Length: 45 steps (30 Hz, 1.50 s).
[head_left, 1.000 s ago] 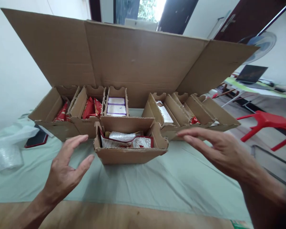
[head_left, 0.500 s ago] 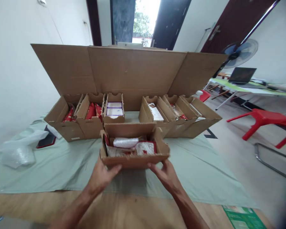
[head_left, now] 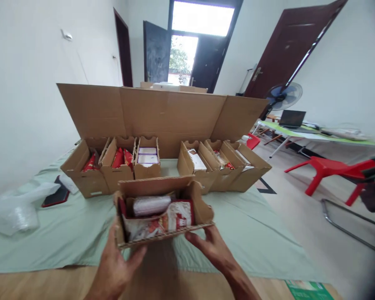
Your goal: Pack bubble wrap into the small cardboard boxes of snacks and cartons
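A small open cardboard box [head_left: 187, 196] is held up off the floor, tilted toward me. Inside lie a clear-wrapped white roll [head_left: 151, 205] and red-and-white packets [head_left: 178, 215]. My left hand [head_left: 115, 262] grips its lower left corner, thumb up the front. My right hand [head_left: 211, 248] holds the lower right edge from beneath, fingers curled.
A pale green sheet [head_left: 65, 233] covers the floor. Behind stand two groups of small cardboard boxes [head_left: 112, 166] [head_left: 221, 164] with red and white packets, before a big unfolded cardboard panel [head_left: 162, 112]. A plastic bag [head_left: 15, 212], a dark phone [head_left: 54, 196], red chairs [head_left: 328, 166] and a fan [head_left: 283, 96] surround.
My open hands closed in on the box, took hold of its lower corners and lifted it toward me, tilting it. The view pulled back and up.
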### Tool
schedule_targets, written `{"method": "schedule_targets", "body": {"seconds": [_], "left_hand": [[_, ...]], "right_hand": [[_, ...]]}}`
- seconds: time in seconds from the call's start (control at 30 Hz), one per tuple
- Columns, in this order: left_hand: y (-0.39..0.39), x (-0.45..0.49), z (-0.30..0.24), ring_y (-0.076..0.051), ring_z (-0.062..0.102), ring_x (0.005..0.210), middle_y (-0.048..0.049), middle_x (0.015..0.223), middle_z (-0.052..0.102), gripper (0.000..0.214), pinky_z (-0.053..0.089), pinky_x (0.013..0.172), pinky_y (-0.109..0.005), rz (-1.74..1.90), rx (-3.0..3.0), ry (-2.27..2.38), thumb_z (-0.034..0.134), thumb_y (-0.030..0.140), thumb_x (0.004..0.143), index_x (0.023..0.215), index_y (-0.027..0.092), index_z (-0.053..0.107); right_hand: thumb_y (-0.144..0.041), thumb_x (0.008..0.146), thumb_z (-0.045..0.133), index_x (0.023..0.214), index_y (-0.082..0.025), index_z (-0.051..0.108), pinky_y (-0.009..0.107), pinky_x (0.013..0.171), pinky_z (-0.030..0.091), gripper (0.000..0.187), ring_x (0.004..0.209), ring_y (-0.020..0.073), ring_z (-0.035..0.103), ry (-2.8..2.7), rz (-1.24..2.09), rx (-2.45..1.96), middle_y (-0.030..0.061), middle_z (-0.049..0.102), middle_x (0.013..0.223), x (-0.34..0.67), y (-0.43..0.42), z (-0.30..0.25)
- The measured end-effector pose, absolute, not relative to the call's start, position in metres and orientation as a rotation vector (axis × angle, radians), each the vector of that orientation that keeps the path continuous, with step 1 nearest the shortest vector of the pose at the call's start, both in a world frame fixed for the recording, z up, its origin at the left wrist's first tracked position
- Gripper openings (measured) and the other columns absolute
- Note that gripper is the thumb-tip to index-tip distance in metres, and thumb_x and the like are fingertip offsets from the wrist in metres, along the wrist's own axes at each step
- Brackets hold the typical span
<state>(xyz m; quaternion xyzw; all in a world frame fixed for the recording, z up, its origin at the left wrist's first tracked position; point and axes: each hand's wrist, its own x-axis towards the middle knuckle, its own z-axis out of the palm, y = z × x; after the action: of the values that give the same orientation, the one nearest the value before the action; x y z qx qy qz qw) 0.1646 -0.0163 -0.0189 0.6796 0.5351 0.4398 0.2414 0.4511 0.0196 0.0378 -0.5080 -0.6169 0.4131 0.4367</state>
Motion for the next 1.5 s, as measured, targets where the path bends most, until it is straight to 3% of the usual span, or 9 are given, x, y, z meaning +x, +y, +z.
{"method": "schedule_targets", "body": {"seconds": [0.1, 0.23, 0.43, 0.63, 0.7, 0.83, 0.97, 1.13, 1.5], "left_hand": [[-0.04, 0.203, -0.031, -0.04, 0.042, 0.149, -0.0174, 0.158, 0.045, 0.089, 0.045, 0.116, -0.061, 1.214, 1.804, 1.463, 0.061, 0.046, 0.094, 0.165, 0.03, 0.01], [-0.08, 0.216, -0.047, -0.043, 0.03, 0.154, -0.0145, 0.169, 0.028, 0.098, 0.039, 0.119, -0.061, 1.218, 1.819, 1.425, 0.068, 0.046, 0.088, 0.166, 0.032, 0.01], [-0.096, 0.203, -0.061, -0.041, 0.052, 0.141, -0.0099, 0.171, 0.024, 0.079, 0.053, 0.107, -0.049, 1.159, 1.987, 1.196, 0.073, 0.033, 0.082, 0.154, 0.044, 0.042], [-0.092, 0.202, -0.061, -0.038, 0.057, 0.135, -0.0143, 0.156, 0.046, 0.044, 0.055, 0.105, -0.053, 1.244, 1.859, 1.308, 0.062, 0.033, 0.091, 0.135, 0.033, 0.064], [-0.085, 0.196, -0.062, -0.034, 0.06, 0.13, -0.0157, 0.149, 0.05, 0.044, 0.059, 0.1, -0.05, 1.302, 1.681, 1.492, 0.055, 0.034, 0.096, 0.139, 0.031, 0.057], [-0.065, 0.196, -0.072, -0.029, 0.068, 0.114, -0.0187, 0.142, 0.051, 0.067, 0.064, 0.083, -0.041, 1.235, 1.391, 1.631, 0.054, 0.037, 0.096, 0.156, 0.026, 0.027], [-0.056, 0.215, -0.085, -0.026, 0.071, 0.099, -0.014, 0.121, 0.061, 0.07, 0.064, 0.086, -0.044, 1.133, 1.413, 1.5, 0.051, 0.034, 0.096, 0.156, 0.025, 0.018], [-0.057, 0.235, -0.089, -0.03, 0.065, 0.12, -0.0155, 0.135, 0.053, 0.075, 0.059, 0.101, -0.048, 1.181, 1.552, 1.398, 0.05, 0.029, 0.095, 0.158, 0.034, 0.009], [-0.051, 0.263, -0.071, -0.033, 0.046, 0.144, -0.0177, 0.157, 0.039, 0.086, 0.039, 0.12, -0.05, 1.246, 1.195, 1.24, 0.058, 0.038, 0.092, 0.163, 0.023, 0.012]], "right_hand": [[-0.061, 0.074, 0.077, 0.122, -0.024, 0.073, 0.059, 0.111, 0.046, 0.061, 0.124, 0.0401, 0.064, -1.444, 1.011, -1.354, 0.0148, 0.075, 0.124, 0.486, 0.009, 0.027], [-0.054, 0.075, 0.079, 0.136, -0.023, 0.062, 0.053, 0.11, 0.048, 0.07, 0.129, 0.0363, 0.062, -1.373, 1.058, -1.256, 0.0165, 0.065, 0.141, 0.502, 0.019, 0.016], [-0.036, 0.083, 0.066, 0.145, -0.023, 0.052, 0.047, 0.116, 0.044, 0.065, 0.141, 0.0298, 0.053, -1.282, 1.022, -1.096, 0.0122, 0.057, 0.153, 0.474, 0.063, 0.005], [-0.041, 0.092, 0.055, 0.151, -0.02, 0.05, 0.048, 0.121, 0.037, 0.063, 0.141, 0.0264, 0.052, -1.218, 0.853, -1.247, 0.0116, 0.057, 0.152, 0.452, 0.083, 0.01], [-0.046, 0.095, 0.052, 0.152, -0.019, 0.049, 0.047, 0.121, 0.037, 0.063, 0.14, 0.0258, 0.053, -1.207, 0.809, -1.279, 0.0121, 0.058, 0.151, 0.448, 0.084, 0.009], [-0.049, 0.1, 0.045, 0.153, -0.019, 0.047, 0.046, 0.121, 0.036, 0.061, 0.141, 0.0244, 0.051, -1.242, 0.739, -1.31, 0.013, 0.055, 0.154, 0.44, 0.085, 0.006], [-0.049, 0.101, 0.041, 0.151, -0.016, 0.048, 0.043, 0.123, 0.034, 0.06, 0.144, 0.0229, 0.047, -1.286, 0.724, -1.286, 0.0138, 0.051, 0.156, 0.429, 0.087, 0.007], [-0.051, 0.101, 0.038, 0.15, -0.015, 0.048, 0.043, 0.121, 0.037, 0.061, 0.144, 0.0243, 0.048, -1.3, 0.824, -1.291, 0.0143, 0.052, 0.156, 0.425, 0.081, 0.013], [-0.066, 0.098, 0.049, 0.137, -0.024, 0.066, 0.045, 0.118, 0.042, 0.06, 0.137, 0.0282, 0.056, -1.108, 0.98, -1.194, 0.0084, 0.065, 0.145, 0.44, 0.02, -0.021]]}}
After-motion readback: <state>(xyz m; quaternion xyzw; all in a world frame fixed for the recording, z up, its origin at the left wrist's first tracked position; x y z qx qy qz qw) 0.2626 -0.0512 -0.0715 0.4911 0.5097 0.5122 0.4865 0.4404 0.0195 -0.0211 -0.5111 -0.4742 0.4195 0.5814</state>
